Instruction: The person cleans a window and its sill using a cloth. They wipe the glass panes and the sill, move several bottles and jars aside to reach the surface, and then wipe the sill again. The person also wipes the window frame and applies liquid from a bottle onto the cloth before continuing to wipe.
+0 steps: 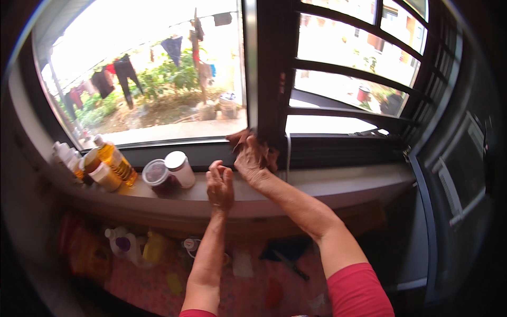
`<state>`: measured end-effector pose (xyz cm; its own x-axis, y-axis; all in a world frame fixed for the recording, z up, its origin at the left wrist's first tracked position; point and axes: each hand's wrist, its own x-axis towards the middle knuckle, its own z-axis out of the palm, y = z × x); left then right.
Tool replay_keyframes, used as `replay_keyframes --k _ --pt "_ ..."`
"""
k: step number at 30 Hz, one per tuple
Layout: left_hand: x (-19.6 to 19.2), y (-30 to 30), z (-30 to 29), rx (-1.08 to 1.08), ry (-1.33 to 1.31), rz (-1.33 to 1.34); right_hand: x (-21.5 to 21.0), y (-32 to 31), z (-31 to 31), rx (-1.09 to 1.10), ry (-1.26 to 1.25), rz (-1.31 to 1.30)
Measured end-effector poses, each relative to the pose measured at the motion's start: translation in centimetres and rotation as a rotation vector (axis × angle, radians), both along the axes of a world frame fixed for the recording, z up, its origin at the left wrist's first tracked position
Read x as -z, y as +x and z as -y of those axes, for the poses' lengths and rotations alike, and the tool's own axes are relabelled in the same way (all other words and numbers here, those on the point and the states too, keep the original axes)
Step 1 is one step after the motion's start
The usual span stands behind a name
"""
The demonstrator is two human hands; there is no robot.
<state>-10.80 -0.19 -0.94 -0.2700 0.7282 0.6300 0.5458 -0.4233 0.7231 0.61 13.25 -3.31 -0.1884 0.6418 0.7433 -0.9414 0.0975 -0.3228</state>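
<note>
At the left end of the windowsill (327,186) stand several bottles: pale ones at the far corner, then a bottle of yellow oil (115,160) leaning beside a brown jar (100,171). Next along the sill's back edge sit a low jar with a clear lid (156,175) and, touching it on the right, a white tub (180,168).

Just right of the tub, the left hand (220,186) rests on the sill near its middle, fingers curled loosely inward in a half-closed fist; it grips nothing that can be made out, and its knuckles lie against the sill surface.

Close beside it, slightly farther back, the right hand (252,156) reaches up to the foot of the dark window frame (266,68). Its fingers are closed around a reddish-brown cloth (240,138), bunched in the grasp, with folds sticking out above the knuckles and at the right side of the hand. The cloth is pressed against the frame's lower corner where the post meets the sill's back edge.

To the right, the dark louvred window grille (364,63) runs along the rest of the sill. Below the sill's front edge, a table with a pink patterned cover (158,288) carries a white spray bottle (122,244), a yellow bottle (153,246) and blurred small items.
</note>
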Motion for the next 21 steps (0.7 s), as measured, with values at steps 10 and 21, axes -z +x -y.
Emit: replay_keyframes --k 10,21 --pt "-0.2 -2.3 -0.6 0.043 -0.125 -0.151 -0.6 0.3 17.4 1.593 0.591 1.519" --pt "1.2 -3.4 -1.3 0.391 -0.057 0.384 -2.3 -0.8 16.1 1.806 0.257 1.915"
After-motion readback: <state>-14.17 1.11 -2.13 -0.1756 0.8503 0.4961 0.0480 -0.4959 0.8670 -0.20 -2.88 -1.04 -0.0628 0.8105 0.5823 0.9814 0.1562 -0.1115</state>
